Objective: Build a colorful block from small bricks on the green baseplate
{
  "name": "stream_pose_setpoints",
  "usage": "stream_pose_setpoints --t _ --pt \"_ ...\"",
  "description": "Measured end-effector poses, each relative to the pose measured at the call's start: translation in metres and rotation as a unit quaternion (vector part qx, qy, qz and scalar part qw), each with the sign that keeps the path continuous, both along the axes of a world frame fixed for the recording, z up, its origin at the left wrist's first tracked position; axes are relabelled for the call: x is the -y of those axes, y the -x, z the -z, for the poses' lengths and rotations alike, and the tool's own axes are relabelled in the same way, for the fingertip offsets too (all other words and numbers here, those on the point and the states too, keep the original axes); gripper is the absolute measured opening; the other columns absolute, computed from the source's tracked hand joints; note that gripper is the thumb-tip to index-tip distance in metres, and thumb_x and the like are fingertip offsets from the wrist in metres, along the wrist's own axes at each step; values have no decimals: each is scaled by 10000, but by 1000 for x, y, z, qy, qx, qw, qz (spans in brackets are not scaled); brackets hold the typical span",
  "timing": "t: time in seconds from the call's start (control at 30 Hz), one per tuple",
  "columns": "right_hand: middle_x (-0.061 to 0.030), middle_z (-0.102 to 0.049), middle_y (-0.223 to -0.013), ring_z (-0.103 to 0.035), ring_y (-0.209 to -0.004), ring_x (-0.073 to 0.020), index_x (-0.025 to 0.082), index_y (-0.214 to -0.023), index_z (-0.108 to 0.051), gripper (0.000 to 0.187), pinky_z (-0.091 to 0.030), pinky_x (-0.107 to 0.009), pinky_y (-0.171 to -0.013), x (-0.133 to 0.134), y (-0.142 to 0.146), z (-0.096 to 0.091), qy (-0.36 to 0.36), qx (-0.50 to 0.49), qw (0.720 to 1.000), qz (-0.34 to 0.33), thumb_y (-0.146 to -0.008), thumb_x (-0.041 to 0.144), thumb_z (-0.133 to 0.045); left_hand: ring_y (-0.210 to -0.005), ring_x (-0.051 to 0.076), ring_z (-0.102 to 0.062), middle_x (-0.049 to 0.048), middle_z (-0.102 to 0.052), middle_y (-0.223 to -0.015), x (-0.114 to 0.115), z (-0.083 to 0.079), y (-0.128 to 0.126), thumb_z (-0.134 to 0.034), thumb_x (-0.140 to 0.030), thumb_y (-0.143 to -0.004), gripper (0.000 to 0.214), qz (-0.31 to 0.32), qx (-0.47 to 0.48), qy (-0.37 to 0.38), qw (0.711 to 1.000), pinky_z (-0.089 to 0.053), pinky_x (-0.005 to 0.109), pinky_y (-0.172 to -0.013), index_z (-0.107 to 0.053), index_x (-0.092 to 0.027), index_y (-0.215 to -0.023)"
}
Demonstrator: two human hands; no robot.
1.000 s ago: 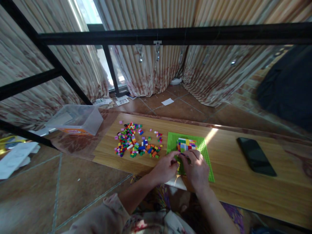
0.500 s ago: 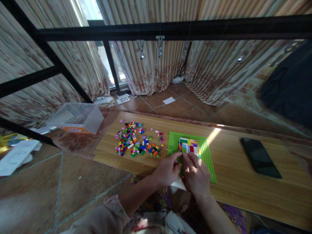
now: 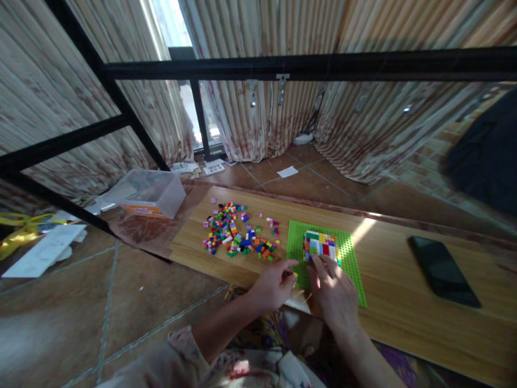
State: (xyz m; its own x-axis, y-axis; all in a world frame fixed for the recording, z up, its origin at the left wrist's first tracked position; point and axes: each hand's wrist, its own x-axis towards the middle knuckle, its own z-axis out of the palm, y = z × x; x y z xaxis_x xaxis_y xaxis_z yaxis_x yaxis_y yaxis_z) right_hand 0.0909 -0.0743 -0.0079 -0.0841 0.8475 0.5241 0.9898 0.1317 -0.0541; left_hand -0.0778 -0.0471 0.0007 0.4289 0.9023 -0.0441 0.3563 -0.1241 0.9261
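Note:
A green studded baseplate (image 3: 351,253) lies on the wooden board, with a patch of small coloured bricks (image 3: 321,245) built on its far half. My right hand (image 3: 333,288) rests on the plate's near part, fingers stretched toward the brick patch and touching its near edge. My left hand (image 3: 272,285) sits at the plate's near left corner, thumb and fingers curled together in a pinch; what they hold is too small to make out. A loose pile of small coloured bricks (image 3: 238,237) lies on the board left of the plate.
A black phone (image 3: 444,271) lies at the board's right. A clear plastic tub (image 3: 147,191) stands at the far left. Black metal frame bars (image 3: 307,64) cross overhead. Papers (image 3: 42,250) and a yellow strap lie on the tiled floor at the left; curtains hang behind.
My hands have drawn slightly apart and my right fingers have stretched forward to the brick patch. The camera view has swung a little left.

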Motion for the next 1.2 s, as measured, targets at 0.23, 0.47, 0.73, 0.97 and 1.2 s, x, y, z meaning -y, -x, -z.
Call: stream_pose_setpoints --t 0.23,0.47,0.73,0.97,1.2 --pt "-82 -667 -1058 -622 -914 -197 192 -1105 -610 231 -490 -323 -798 5 27 -2 -15 -122 991 -57 -937 241 -458 -790 159 -629 52 -690 -906 0 -4 58 -522 -239 -846 263 -81 -9 4 997 -503 261 -710 -649 -164 -1064" --pt "-91 -659 -997 -619 -891 -179 180 -1042 -660 293 -486 -285 -784 -29 59 7 45 -164 984 -61 -941 206 -387 -725 148 -626 43 -687 -860 -17 9 90 -555 -256 -822 261 -154 -1 -8 988 -509 259 -677 -654 -160 -1044" --pt "-109 -636 -924 -581 -836 -204 163 -1025 -661 331 -449 -294 -744 -76 72 5 124 -64 987 -82 -860 52 -397 -722 150 -643 46 -700 -871 -23 9 88 -575 -232 -803 236 -168 -23 -24 985 -527 256 -663 -668 -172 -1012" --pt "-74 -641 -843 -600 -813 -178 181 -931 -650 262 -467 -272 -739 -56 64 7 105 -118 982 -100 -911 115 -397 -721 140 -621 35 -666 -883 -23 9 87 -572 -209 -803 261 -213 -64 -76 972 -516 248 -670 -654 -191 -1050" --pt "-49 -668 -895 -633 -802 -141 192 -975 -629 197 -500 -249 -730 -2 40 1 28 -257 960 -104 -946 200 -434 -842 165 -604 61 -640 -951 -6 -11 50 -507 -189 -859 279 -115 -40 -97 988 -501 278 -771 -631 -190 -1109"
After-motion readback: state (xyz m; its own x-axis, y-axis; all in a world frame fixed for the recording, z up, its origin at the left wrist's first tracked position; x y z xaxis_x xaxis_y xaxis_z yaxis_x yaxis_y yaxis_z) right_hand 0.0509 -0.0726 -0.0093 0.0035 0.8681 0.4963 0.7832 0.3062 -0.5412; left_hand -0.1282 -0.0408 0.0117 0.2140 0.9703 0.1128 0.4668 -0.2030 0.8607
